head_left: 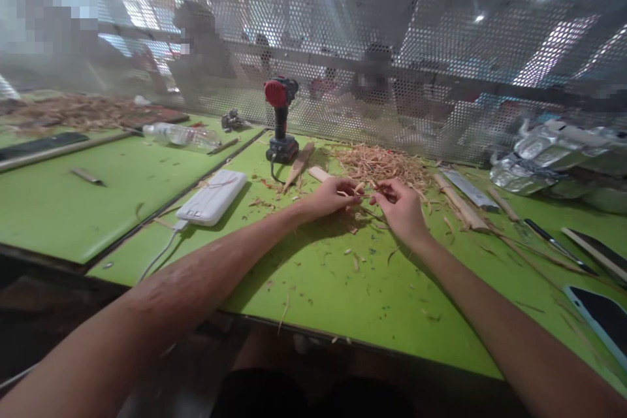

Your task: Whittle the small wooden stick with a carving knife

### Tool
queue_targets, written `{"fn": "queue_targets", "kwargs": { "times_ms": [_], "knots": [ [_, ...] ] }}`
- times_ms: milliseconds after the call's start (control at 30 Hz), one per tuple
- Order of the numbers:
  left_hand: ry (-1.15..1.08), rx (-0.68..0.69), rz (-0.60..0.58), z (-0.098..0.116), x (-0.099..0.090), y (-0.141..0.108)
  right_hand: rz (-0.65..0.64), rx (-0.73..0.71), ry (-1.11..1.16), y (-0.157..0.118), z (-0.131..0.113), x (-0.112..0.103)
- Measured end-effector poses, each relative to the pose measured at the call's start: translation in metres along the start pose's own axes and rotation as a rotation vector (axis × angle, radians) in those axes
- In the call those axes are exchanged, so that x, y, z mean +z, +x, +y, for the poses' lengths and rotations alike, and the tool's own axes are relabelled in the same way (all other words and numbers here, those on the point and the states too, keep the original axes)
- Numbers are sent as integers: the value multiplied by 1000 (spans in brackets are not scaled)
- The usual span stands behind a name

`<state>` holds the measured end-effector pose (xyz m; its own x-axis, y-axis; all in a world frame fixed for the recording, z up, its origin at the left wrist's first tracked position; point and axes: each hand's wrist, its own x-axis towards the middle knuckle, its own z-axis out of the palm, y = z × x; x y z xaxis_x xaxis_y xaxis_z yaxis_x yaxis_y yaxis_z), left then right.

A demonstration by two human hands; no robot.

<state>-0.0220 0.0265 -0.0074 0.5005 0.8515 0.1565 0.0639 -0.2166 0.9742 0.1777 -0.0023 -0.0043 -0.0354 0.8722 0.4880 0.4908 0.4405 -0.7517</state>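
Observation:
My left hand (333,197) and my right hand (399,208) come close together over the green table (343,300). The fingers of both are closed in a pinch. Between the fingertips runs a thin wooden strip (365,195), small and partly covered by the fingers. Just behind the hands lies a heap of curled wood shavings (382,163). A pale flat piece of wood (319,174) sticks out behind my left hand, its near end hidden.
A red and black cordless drill (281,111) stands upright behind a white power bank (213,198). To the right lie a wooden stick (460,201), a metal blade (469,188), a pen-like tool (558,245) and a phone (605,320). A perforated screen (431,78) borders the back.

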Motion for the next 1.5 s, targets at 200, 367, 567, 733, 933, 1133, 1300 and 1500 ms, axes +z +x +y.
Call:
{"fn": "queue_targets", "kwargs": {
  "times_ms": [200,367,567,733,933,1133,1300,1500],
  "knots": [
    [36,-23,35,6,1,-2,-18,12,17,1,2,1],
    [14,3,11,5,1,-2,-3,4,-43,-1,1,0],
    [-18,-44,78,5,4,-1,41,0,-147,-2,-1,-2],
    [-16,-63,139,7,5,0,5,11,-32,-2,-1,0],
    [-1,-19,190,5,5,0,-7,57,27,0,-1,2],
    [12,2,185,1,4,1,-16,122,96,0,0,1],
    [4,39,179,-1,4,2,-26,180,152,-1,2,1],
    [19,72,154,-1,5,2,-45,201,154,0,1,1]
  ]
}}
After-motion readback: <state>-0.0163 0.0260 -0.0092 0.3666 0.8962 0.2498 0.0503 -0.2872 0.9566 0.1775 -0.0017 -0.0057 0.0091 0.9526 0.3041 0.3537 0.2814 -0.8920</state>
